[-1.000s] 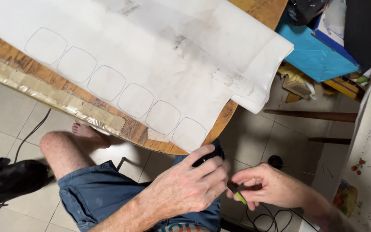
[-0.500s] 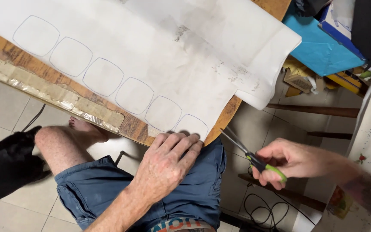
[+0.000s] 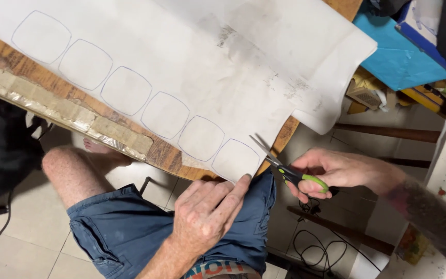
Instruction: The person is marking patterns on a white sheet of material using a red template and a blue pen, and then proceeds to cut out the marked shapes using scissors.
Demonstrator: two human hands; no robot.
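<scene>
A large white paper sheet (image 3: 197, 67) with a row of several rounded squares drawn in blue lies over the wooden table (image 3: 24, 70) and hangs past its edge. My left hand (image 3: 210, 212) pinches the sheet's lower corner under the last drawn square (image 3: 236, 159). My right hand (image 3: 331, 173) holds green-handled scissors (image 3: 285, 168), blades slightly apart and pointing at the sheet's edge next to that square.
My bare knee and blue shorts (image 3: 130, 227) are under the table. A black animal (image 3: 3, 150) stands on the tiled floor at left. Blue cardboard (image 3: 393, 51), boxes and clutter sit at the right, with cables (image 3: 316, 248) on the floor.
My right hand rose from my lap with the scissors and brought them up to the sheet's edge. My left hand moved up from my thigh and took the sheet's corner.
</scene>
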